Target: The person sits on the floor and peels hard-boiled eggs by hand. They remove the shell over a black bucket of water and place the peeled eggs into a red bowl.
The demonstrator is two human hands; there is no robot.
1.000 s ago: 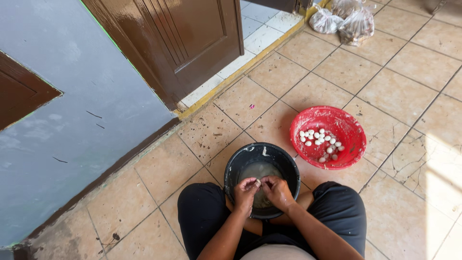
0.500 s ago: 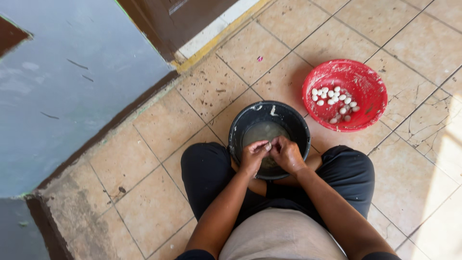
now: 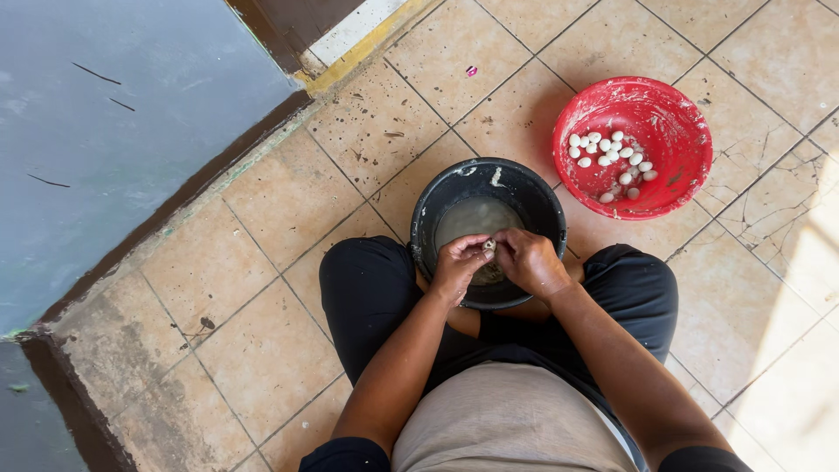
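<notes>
Floor (image 3: 271,350): beige tiles, stained and speckled
Wall (image 3: 105,131): blue-grey, dark brown base strip
Threshold (image 3: 367,44): yellow edge
Light: sun patch at right

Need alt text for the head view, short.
Both hands, left hand and right hand, pinch a small pale egg over a black bucket of cloudy water. A red basin of small white eggs sits nearby on the tiled floor.

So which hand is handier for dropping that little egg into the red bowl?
Probably the right hand. It shares the small egg with the left hand over the black bucket, and the red bowl sits on the person's right side.
</notes>
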